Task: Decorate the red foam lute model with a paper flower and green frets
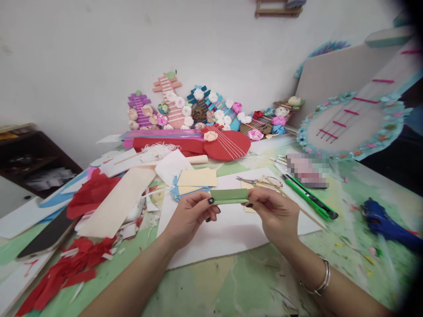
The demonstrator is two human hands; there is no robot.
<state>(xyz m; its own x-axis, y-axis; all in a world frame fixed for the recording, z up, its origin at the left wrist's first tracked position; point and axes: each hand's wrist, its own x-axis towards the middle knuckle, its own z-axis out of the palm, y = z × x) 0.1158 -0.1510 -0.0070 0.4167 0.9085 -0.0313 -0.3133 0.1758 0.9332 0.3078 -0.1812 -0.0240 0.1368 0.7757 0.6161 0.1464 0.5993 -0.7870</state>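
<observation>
Between my two hands a small folded strip of green paper [229, 196] is stretched out level, with a crease running along its length. My left hand [194, 213] pinches its left end between thumb and fingers. The right end is pinched by my right hand [276, 213], whose wrist wears a silver bangle. Below them lies a large white sheet [218, 242]. Just behind the green paper are gold-handled scissors [259, 181] and pale yellow paper pieces [198, 178] resting on blue paper.
To the right lie a green utility knife [310, 197] and a blue glue gun [390, 222]. Red paper scraps [76, 268] and a cream paper strip [119, 202] cover the left side. A red paper instrument [228, 147] and several flower-decorated ones line the wall.
</observation>
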